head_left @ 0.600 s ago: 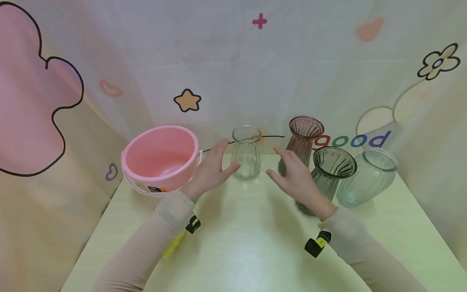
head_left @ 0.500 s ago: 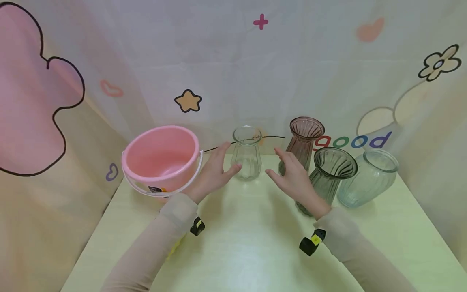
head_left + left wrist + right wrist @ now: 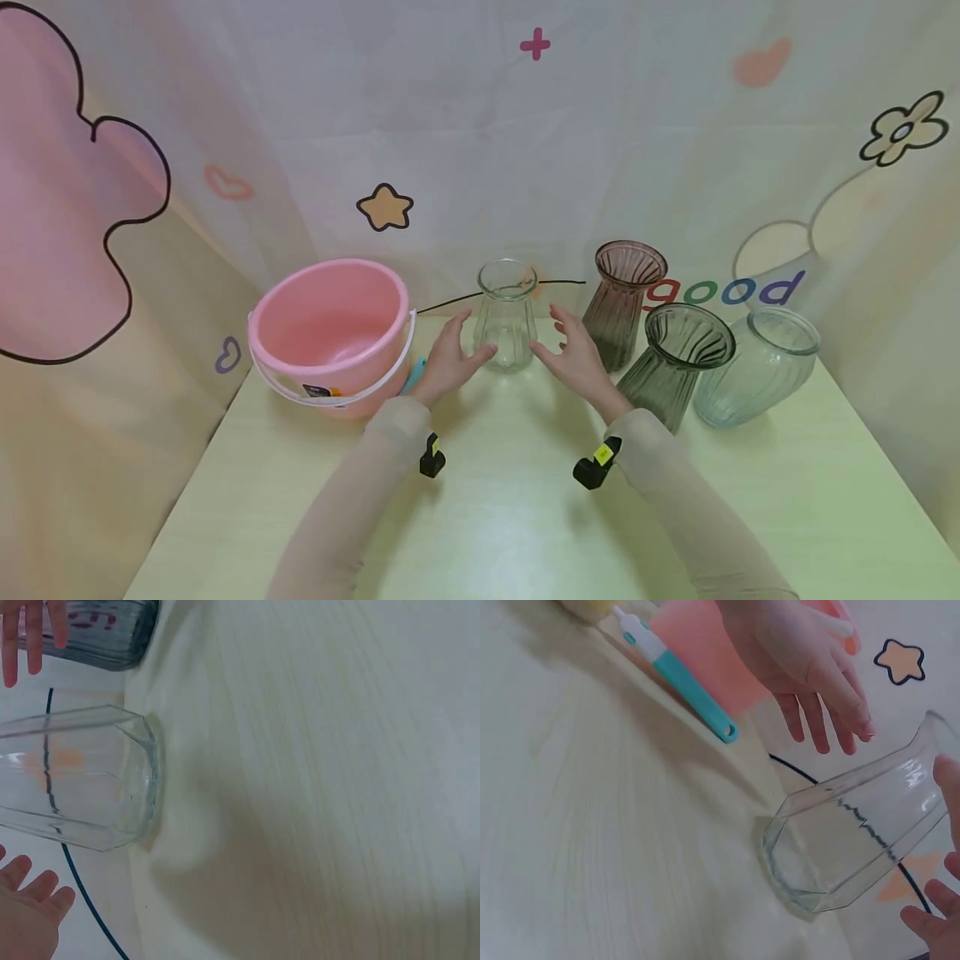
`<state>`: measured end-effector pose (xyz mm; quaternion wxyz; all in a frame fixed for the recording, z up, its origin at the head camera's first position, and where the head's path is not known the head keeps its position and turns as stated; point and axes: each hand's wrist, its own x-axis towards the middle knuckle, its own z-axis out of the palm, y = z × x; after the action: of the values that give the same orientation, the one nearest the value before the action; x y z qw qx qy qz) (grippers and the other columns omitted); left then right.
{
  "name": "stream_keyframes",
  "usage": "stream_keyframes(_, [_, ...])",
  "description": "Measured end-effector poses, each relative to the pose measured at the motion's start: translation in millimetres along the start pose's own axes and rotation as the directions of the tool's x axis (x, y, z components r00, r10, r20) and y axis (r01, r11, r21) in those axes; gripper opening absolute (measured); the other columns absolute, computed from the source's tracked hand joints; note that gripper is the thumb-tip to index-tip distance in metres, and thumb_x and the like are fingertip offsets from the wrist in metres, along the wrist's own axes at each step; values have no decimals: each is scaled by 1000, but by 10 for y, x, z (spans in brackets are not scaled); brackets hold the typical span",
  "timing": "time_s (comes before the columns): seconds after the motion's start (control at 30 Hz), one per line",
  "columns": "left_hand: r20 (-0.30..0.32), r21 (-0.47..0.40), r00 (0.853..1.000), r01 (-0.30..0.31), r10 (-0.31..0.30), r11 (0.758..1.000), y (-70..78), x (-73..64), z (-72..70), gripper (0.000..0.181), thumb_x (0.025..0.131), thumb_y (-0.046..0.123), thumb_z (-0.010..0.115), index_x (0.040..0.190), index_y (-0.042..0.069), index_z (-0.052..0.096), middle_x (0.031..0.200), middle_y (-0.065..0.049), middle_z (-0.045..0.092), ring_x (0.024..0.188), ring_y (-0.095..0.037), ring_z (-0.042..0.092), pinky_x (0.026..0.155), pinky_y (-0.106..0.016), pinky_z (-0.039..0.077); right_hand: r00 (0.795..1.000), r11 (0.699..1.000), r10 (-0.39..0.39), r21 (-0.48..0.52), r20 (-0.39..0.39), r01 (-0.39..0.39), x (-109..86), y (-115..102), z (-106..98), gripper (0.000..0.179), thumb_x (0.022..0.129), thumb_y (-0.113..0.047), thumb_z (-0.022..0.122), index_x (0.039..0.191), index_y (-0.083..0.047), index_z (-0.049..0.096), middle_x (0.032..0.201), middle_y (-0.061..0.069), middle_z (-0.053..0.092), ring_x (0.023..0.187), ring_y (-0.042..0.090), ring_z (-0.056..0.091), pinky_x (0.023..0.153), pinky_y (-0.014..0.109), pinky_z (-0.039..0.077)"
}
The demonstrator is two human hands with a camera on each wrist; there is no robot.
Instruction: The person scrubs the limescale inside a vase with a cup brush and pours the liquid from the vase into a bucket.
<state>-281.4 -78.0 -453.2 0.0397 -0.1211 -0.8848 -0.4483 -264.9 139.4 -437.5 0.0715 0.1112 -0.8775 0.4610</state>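
Note:
A clear glass vase [image 3: 507, 329] with a flared rim stands upright at the back of the table, between my two hands. My left hand [image 3: 452, 362] is on its left side, fingers spread and thumb toward the glass; the left wrist view shows a gap there. On the other side is my right hand [image 3: 579, 360], also with fingers extended, the thumb near the vase's lower part. In the right wrist view the vase [image 3: 851, 832] sits between the left hand [image 3: 802, 656] and the right fingers [image 3: 930, 915]. Neither hand holds anything.
At left stands a pink bucket [image 3: 333, 383] with a white handle. A teal-and-white handle [image 3: 694, 694] lies beside it, with something yellow [image 3: 592, 606] at its end. A purple vase [image 3: 615, 321], a dark grey-green vase [image 3: 667, 375] and a pale blue vase [image 3: 753, 375] stand at right.
Both hands have moved inward, closer to the clear vase, the right hand leftward and the left forearm rightward. The teal handle beside the bucket has come into sight. The vases have not moved.

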Motion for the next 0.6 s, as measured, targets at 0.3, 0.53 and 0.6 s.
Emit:
stream_keyframes(0.3, [44, -59, 996, 76, -73, 995, -100, 214, 52, 85, 79, 34, 70, 145, 12, 20, 148, -10, 28, 133, -29, 30, 105, -46, 31, 992, 998, 23, 50, 122, -29, 269, 105, 73, 79, 88, -29, 60, 148, -11, 12, 151, 11, 18, 135, 33, 26, 101, 50, 35])
stream_keyframes(0.53, [92, -102, 988, 136, -127, 985, -136, 360, 198, 96, 73, 31, 76, 147, 16, 15, 150, -8, 24, 135, -31, 27, 105, -49, 30, 989, 997, 40, 59, 139, -49, 459, 155, 121, 88, 85, -33, 63, 148, -14, 6, 150, 12, 18, 135, 35, 25, 101, 52, 34])
stream_keyframes(0.6, [98, -101, 987, 137, -128, 985, -131, 369, 238, 98, 73, 31, 76, 147, 16, 14, 151, -7, 23, 136, -29, 25, 105, -49, 29, 988, 996, 48, 68, 146, -58, 498, 173, 161, 90, 84, -34, 64, 148, -14, 5, 150, 12, 18, 135, 35, 25, 102, 52, 33])
